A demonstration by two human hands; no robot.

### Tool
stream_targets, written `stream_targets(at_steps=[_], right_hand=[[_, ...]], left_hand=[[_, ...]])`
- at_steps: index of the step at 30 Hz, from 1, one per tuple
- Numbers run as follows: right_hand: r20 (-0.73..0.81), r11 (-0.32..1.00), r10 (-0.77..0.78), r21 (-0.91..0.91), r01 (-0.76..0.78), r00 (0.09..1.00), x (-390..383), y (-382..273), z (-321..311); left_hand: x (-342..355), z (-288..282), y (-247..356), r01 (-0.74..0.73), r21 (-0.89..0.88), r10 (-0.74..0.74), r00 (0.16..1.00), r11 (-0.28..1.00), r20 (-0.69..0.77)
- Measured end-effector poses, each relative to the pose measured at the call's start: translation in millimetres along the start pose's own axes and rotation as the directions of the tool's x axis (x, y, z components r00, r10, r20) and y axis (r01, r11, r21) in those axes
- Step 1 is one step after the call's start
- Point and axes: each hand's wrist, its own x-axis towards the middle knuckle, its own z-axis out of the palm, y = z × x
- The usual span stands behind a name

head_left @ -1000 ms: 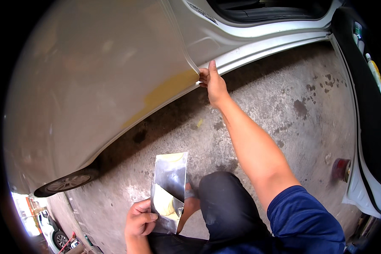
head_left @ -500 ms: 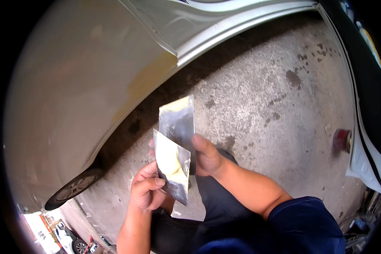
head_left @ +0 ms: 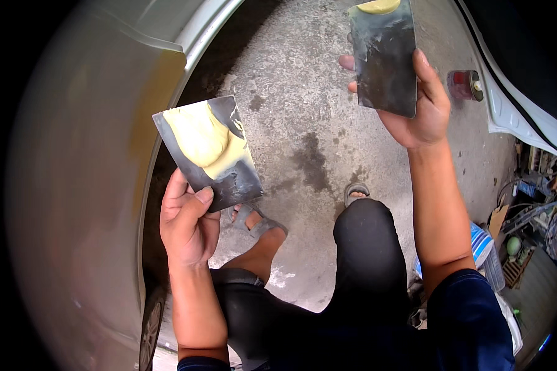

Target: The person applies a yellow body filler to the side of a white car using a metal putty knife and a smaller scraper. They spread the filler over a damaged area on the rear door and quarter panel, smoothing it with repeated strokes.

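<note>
My left hand (head_left: pixel 189 226) is closed on the near end of a flat, dark putty spreader (head_left: pixel 207 196), thumb on top. A thick mound of pale yellow putty (head_left: pixel 198 139) covers most of its far part. My right hand (head_left: pixel 424 105) grips a second dark putty spreader (head_left: pixel 386 68) by its sides, with the thumb on the right edge and fingers behind. A small strip of yellow putty (head_left: pixel 378 7) sits along that spreader's far edge, and its face is smeared. The two spreaders are well apart, both over the floor.
A light car body (head_left: pixel 74 154) fills the left, with a tan patch (head_left: pixel 158 93) on its panel and a wheel (head_left: pixel 150 334) below. A reddish can (head_left: pixel 464 85) stands at right near an open car door (head_left: pixel 507 117). Clutter (head_left: pixel 532 204) lies lower right on the stained concrete floor (head_left: pixel 303 74).
The spreaders, overlapping before, are now separated: my right hand has moved up and right, my left hand slightly left and up. The view has turned, so both feet now show.
</note>
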Motion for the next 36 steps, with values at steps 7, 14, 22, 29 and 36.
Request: stream_targets(at_steps=[7, 14, 22, 29, 36], right_hand=[[-0.346, 0.982, -0.021, -0.185, -0.046, 0.938, -38.0, 64.8, 8.0], [-0.161, 0.763, -0.204, -0.644, 0.054, 0.966, -23.9, 189.9, -8.7], [0.240, 0.224, -0.590, -0.868, 0.443, 0.771, 37.5, 249.6, 32.0], [0.234, 0.158, -0.763, -0.837, 0.525, 0.602, 78.1, 274.2, 52.8], [0.220, 0.186, -0.778, -0.814, 0.550, 0.589, 91.8, 286.7, 65.8]], left_hand=[[-13.6, -30.2, 2.9, 0.071, 0.226, -0.109, 0.981, 0.971, 0.159], [-51.4, -62.7, -5.8, 0.076, 0.484, -0.098, 0.995, 0.872, 0.021], [-99.7, -110.1, -37.1, -0.035, 0.360, 0.095, 0.984, 0.933, -0.152], [-97.1, -106.1, -45.1, -0.099, 0.484, 0.237, 0.943, 0.870, -0.233], [-87.9, -102.0, -45.7, -0.185, 0.468, 0.310, 0.929, 0.864, -0.204]])
